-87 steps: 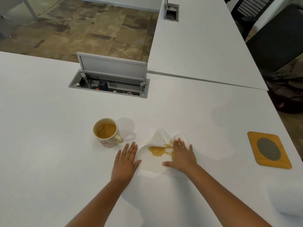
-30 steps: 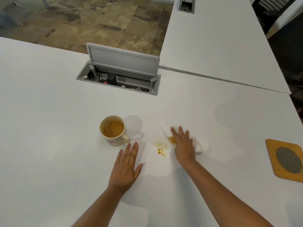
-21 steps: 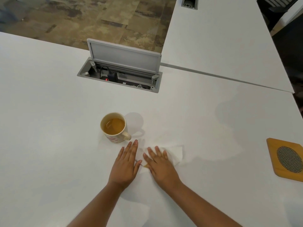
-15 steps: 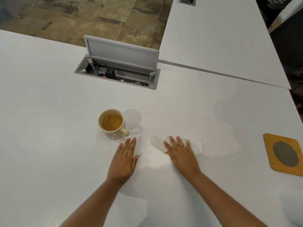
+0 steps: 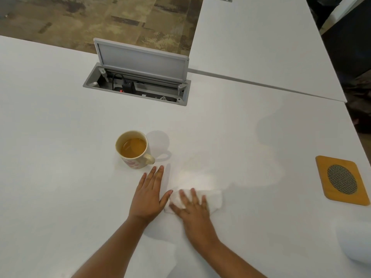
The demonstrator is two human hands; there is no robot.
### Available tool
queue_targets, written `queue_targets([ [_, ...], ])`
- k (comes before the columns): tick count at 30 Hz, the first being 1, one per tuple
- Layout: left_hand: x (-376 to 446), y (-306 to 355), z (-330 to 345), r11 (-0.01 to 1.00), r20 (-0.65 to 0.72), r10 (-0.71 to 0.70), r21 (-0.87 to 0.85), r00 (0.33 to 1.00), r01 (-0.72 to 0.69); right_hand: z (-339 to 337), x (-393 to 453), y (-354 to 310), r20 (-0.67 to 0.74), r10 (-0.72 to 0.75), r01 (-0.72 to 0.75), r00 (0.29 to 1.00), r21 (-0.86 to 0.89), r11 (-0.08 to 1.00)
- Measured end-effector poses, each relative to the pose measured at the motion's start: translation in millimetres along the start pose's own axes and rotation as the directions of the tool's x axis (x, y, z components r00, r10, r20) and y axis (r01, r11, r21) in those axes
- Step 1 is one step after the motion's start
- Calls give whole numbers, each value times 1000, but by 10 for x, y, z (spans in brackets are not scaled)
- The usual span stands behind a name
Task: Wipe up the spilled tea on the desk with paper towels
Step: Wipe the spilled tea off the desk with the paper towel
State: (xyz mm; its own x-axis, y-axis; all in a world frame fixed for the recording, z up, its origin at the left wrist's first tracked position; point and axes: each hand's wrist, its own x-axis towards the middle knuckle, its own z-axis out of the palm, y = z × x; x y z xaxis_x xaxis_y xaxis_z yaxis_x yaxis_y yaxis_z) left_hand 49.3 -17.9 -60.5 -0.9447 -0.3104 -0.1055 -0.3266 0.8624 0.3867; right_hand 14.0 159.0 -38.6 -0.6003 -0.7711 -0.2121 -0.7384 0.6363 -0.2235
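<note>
The paper towel (image 5: 208,199) lies bunched on the white tabletop (image 5: 60,177), in front of the person and just right of centre. The right hand (image 5: 193,211) lies flat on top of it, fingers straight and slightly spread, so its grip is a pressing one, not a pinch; the towel shows white around the fingertips and out to the right of the hand. No brown stain shows on the part of the towel that can be seen. Just beyond the towel the tabletop has a faint shiny patch (image 5: 197,178).

The left hand (image 5: 149,194) rests palm down on the tabletop just left of the towel, its thumb touching or nearly touching the towel's left edge; which, I cannot tell. Its fingers are straight and close together, its grip holding nothing.

Beyond the left hand's fingertips stands a cream mug (image 5: 133,150) with pink marks on its side, its handle turned to the right, holding amber tea. It stands apart from both hands.

Farther back, an open cable box (image 5: 138,89) is set into the tabletop, its grey lid (image 5: 142,61) standing up. Well off to the right lies a wooden coaster (image 5: 341,180) with a round mesh centre. At the lower right edge a white roll (image 5: 355,243) shows, blurred.
</note>
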Motion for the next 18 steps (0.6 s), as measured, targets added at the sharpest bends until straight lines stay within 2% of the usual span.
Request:
queue_targets([
  [3, -4, -25, 14, 1000, 9, -2, -12, 1000, 2, -11, 257, -8, 38, -151, 150, 988, 22, 988],
  [5, -2, -28, 11, 1000, 16, -2, -21, 1000, 2, -54, 469, 128, 107, -172, 166, 979, 68, 984],
  [7, -8, -19, 10, 999, 22, -11, -30, 1000, 12, -153, 663, 364, 139, -77, 68, 987, 65, 996],
  [9, -9, -10, 9, 998, 35, -37, -44, 999, 38, -296, 801, 686, 104, 90, -92, 990, 18, 996],
  [13, -7, -12, 5, 997, 17, -44, -59, 999, 45, -512, 634, 1346, 6, 385, -385, 923, -9, 923],
  [15, -4, -7, 7, 998, 6, -40, -57, 999, 41, -465, 375, 1467, -58, 464, -461, 884, 54, 886],
  [18, 4, -3, 9, 998, -4, -39, -55, 999, 39, -272, -6, 1315, -157, 514, -493, 844, 154, 856],
])
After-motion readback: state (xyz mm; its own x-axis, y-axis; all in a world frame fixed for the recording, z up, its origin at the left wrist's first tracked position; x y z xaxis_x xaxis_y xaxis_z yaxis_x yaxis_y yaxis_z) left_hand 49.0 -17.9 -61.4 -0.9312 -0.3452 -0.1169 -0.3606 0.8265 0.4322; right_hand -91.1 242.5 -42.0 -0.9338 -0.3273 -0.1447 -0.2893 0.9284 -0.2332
